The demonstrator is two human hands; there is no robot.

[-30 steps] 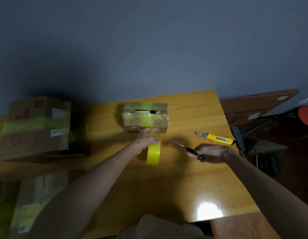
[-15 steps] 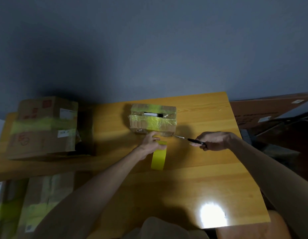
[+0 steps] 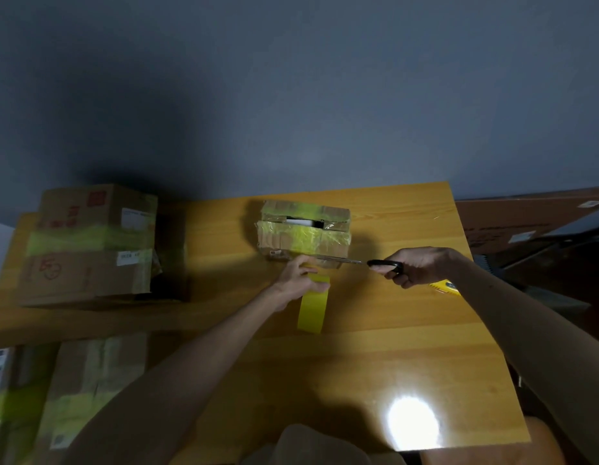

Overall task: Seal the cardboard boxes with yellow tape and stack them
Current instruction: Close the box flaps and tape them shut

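A small cardboard box [image 3: 303, 229] wrapped in yellow tape sits at the back middle of the wooden table [image 3: 409, 347], its top slightly open. My left hand [image 3: 300, 280] grips the yellow tape roll [image 3: 313, 308] just in front of the box, with tape stretched toward the box's front. My right hand [image 3: 417, 266] holds black-handled scissors [image 3: 375, 262], whose blades point left along the box's lower front edge, close to the stretched tape.
A larger taped cardboard box [image 3: 90, 246] stands at the table's left. More taped boxes [image 3: 66, 397] lie lower left below the table. A yellow utility knife [image 3: 446, 286] lies partly hidden behind my right wrist. A flat carton [image 3: 526, 219] leans at right.
My right hand has carried the scissors up and left, from beside the knife to the box's front edge. My left hand has stayed with the tape roll by the box.
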